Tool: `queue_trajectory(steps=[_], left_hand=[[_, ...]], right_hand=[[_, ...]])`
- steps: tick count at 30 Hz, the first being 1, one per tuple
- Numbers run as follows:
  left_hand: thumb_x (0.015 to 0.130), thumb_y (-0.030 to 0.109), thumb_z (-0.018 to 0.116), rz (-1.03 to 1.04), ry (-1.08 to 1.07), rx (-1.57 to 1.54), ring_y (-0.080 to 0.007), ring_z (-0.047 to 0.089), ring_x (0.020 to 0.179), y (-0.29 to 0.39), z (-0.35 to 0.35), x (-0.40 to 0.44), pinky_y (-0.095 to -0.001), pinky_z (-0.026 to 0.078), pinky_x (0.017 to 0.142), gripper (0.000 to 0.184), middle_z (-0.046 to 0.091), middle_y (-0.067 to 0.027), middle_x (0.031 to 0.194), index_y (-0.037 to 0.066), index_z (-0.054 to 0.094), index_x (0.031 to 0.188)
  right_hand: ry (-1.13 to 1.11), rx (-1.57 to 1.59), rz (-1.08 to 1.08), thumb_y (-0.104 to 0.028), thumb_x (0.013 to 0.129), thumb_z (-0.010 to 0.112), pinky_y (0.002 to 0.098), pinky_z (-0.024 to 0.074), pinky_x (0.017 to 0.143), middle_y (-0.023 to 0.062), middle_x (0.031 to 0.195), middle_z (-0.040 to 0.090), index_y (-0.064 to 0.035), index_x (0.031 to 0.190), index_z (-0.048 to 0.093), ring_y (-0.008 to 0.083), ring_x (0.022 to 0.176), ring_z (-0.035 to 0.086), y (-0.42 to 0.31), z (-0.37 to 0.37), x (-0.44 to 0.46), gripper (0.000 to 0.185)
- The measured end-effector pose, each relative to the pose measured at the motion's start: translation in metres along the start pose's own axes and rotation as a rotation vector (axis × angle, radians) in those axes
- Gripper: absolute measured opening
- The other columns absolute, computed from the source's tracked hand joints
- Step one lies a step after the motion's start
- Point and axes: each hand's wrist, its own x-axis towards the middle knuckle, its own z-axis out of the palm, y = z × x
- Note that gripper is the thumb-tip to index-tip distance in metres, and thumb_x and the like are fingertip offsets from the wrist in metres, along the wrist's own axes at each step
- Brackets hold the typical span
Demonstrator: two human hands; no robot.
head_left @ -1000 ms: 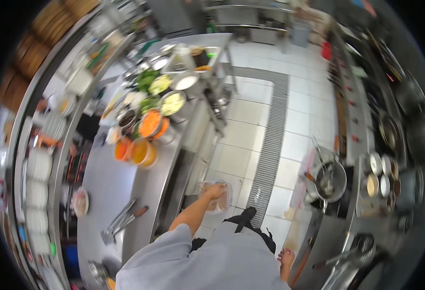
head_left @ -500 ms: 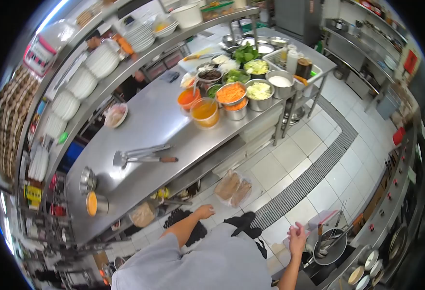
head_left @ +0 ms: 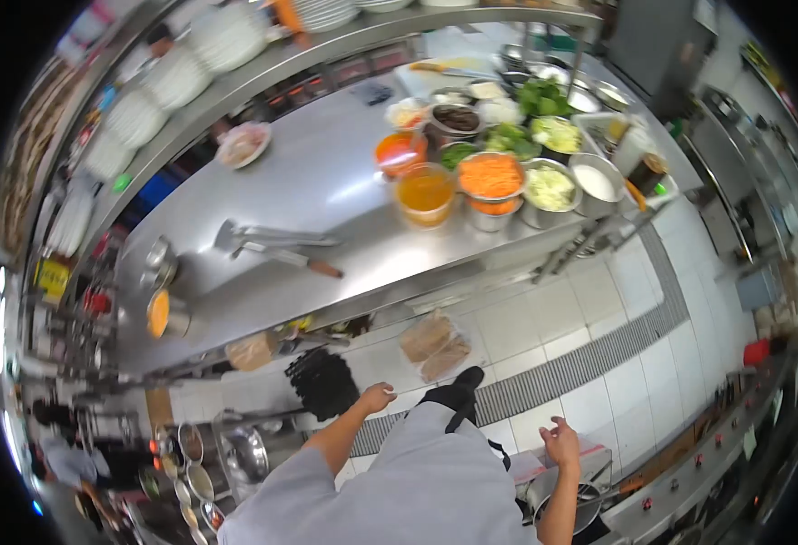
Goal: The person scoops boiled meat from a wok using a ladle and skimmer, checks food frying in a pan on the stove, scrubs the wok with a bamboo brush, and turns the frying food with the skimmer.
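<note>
My left hand (head_left: 378, 397) hangs in the air over the floor, its fingers loosely bent with nothing visible in them. Nearest to it are a black mat (head_left: 322, 381) and a clear plastic bag of brown blocks (head_left: 435, 345) lying on the tiles. On the other side, my right hand (head_left: 560, 441) is raised with its fingers apart and holds nothing. Below and behind it a metal pan (head_left: 580, 513) shows in part, the forearm covering some of it. A white box (head_left: 596, 459) stands beside that hand.
A long steel counter (head_left: 317, 204) carries spatulas (head_left: 276, 245), a tub of orange liquid (head_left: 424, 193), shredded carrot (head_left: 491, 174) and several vegetable containers. A drain grate (head_left: 544, 374) crosses the floor. A stove edge (head_left: 689, 481) runs along the right. Another person (head_left: 72, 459) is at lower left.
My view has turned, so the counter sits further right and the pans at lower left now show. My right hand has shifted away from the pan's handle area; both hands stay without anything visible in them.
</note>
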Motion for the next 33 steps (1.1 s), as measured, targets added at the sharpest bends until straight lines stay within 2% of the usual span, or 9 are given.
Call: queue_trajectory(steps=[2, 5, 9, 14, 16, 20, 24, 30, 33], left_hand=[[0.086, 0.026, 0.063, 0.046, -0.080, -0.044, -0.0200, 0.066, 0.077, 0.050, 0.001, 0.027, -0.0337, 0.051, 0.075, 0.038, 0.068, -0.0149, 0.092, 0.002, 0.060, 0.116], [0.083, 0.026, 0.064, 0.144, -0.115, -0.145, -0.0274, 0.066, 0.087, 0.153, 0.002, 0.065, -0.0352, 0.051, 0.079, 0.035, 0.068, -0.0162, 0.092, 0.004, 0.063, 0.111], [0.087, 0.025, 0.062, 0.597, -0.217, 0.020, -0.0238, 0.066, 0.086, 0.288, 0.018, 0.112, -0.0336, 0.051, 0.078, 0.038, 0.066, -0.0141, 0.099, 0.006, 0.058, 0.119], [0.089, 0.025, 0.062, 0.733, -0.552, 0.052, -0.0170, 0.061, 0.079, 0.448, 0.065, 0.107, -0.0315, 0.051, 0.074, 0.037, 0.065, -0.0096, 0.096, 0.006, 0.057, 0.121], [0.089, 0.025, 0.063, 0.774, -0.660, 0.102, -0.0177, 0.061, 0.079, 0.496, 0.095, 0.112, -0.0318, 0.051, 0.074, 0.038, 0.065, -0.0099, 0.097, 0.006, 0.057, 0.121], [0.089, 0.025, 0.063, 0.852, -0.698, 0.215, -0.0187, 0.062, 0.082, 0.562, 0.143, 0.129, -0.0325, 0.051, 0.074, 0.038, 0.065, -0.0100, 0.097, 0.005, 0.057, 0.121], [0.088, 0.023, 0.063, 0.743, -0.654, 0.204, -0.0197, 0.063, 0.085, 0.615, 0.157, 0.140, -0.0318, 0.051, 0.076, 0.038, 0.065, -0.0104, 0.097, 0.004, 0.057, 0.120], [0.087, 0.016, 0.063, 0.639, -0.569, -0.003, -0.0170, 0.064, 0.082, 0.666, 0.176, 0.196, -0.0293, 0.050, 0.075, 0.041, 0.066, -0.0115, 0.097, 0.002, 0.052, 0.124], [0.086, 0.010, 0.063, 0.560, -0.573, -0.093, -0.0140, 0.063, 0.078, 0.711, 0.178, 0.197, -0.0257, 0.048, 0.072, 0.045, 0.066, -0.0100, 0.087, 0.001, 0.049, 0.127]], right_hand=[[-0.037, 0.113, 0.003, -0.033, 0.080, 0.067, 0.0413, 0.0503, 0.080, 0.0188, 0.094, 0.069, -0.0039, 0.121, 0.056, 0.0341, 0.089, 0.065, -0.006, -0.010, 0.003, 0.051], [-0.014, 0.190, 0.083, -0.034, 0.081, 0.066, 0.0416, 0.0501, 0.081, 0.0182, 0.096, 0.068, -0.0041, 0.121, 0.056, 0.0339, 0.091, 0.065, -0.018, -0.035, 0.002, 0.050], [0.086, 0.247, 0.180, -0.034, 0.083, 0.065, 0.0408, 0.0503, 0.080, 0.0161, 0.093, 0.069, -0.0050, 0.122, 0.055, 0.0332, 0.089, 0.065, -0.001, -0.052, 0.010, 0.050], [0.267, 0.404, 0.311, -0.035, 0.083, 0.066, 0.0401, 0.0507, 0.079, 0.0149, 0.091, 0.068, -0.0055, 0.123, 0.055, 0.0318, 0.086, 0.066, 0.033, -0.069, 0.014, 0.050], [0.247, 0.439, 0.393, -0.035, 0.084, 0.063, 0.0424, 0.0495, 0.082, 0.0120, 0.096, 0.068, -0.0091, 0.126, 0.054, 0.0328, 0.094, 0.064, 0.051, -0.077, 0.021, 0.050], [0.275, 0.540, 0.477, -0.036, 0.084, 0.063, 0.0430, 0.0486, 0.084, 0.0120, 0.096, 0.068, -0.0079, 0.125, 0.053, 0.0318, 0.095, 0.063, 0.099, -0.093, 0.047, 0.051], [0.286, 0.432, 0.378, -0.035, 0.084, 0.063, 0.0409, 0.0503, 0.077, 0.0135, 0.091, 0.068, -0.0055, 0.123, 0.055, 0.0324, 0.085, 0.065, 0.166, -0.126, 0.088, 0.050], [0.163, 0.181, 0.310, -0.033, 0.087, 0.058, 0.0466, 0.0492, 0.085, 0.0200, 0.111, 0.062, -0.0039, 0.124, 0.052, 0.0354, 0.105, 0.059, 0.237, -0.270, 0.195, 0.047], [0.390, 0.337, 0.177, -0.035, 0.086, 0.058, 0.0436, 0.0492, 0.088, 0.0190, 0.112, 0.063, -0.0017, 0.123, 0.053, 0.0353, 0.101, 0.061, 0.268, -0.319, 0.266, 0.050]])
